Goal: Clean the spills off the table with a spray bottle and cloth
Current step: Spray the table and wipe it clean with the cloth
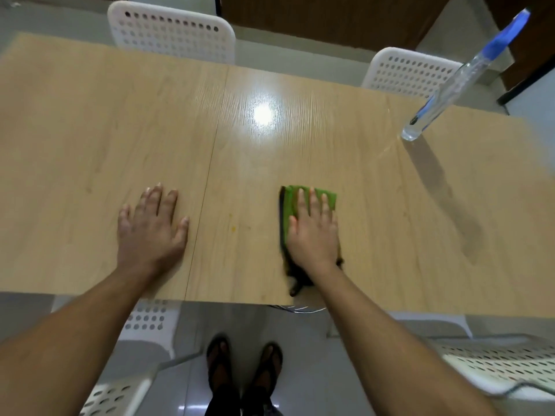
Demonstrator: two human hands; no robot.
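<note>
My right hand [313, 229] presses flat on a green cloth with a dark edge [329, 198] near the front of the light wooden table [90, 130]. My left hand [150, 223] lies flat on the bare tabletop, fingers spread, holding nothing. Between the two hands are small yellowish spill spots [232, 227]. A clear spray bottle with a blue nozzle [450, 85] stands at the far right of the table, well away from both hands.
Two white perforated chairs [171, 31] [411, 73] stand behind the table's far edge. More white chairs [495, 361] [144, 319] sit on my side, near my sandalled feet [243, 373]. A bright light glare [262, 114] shows mid-table.
</note>
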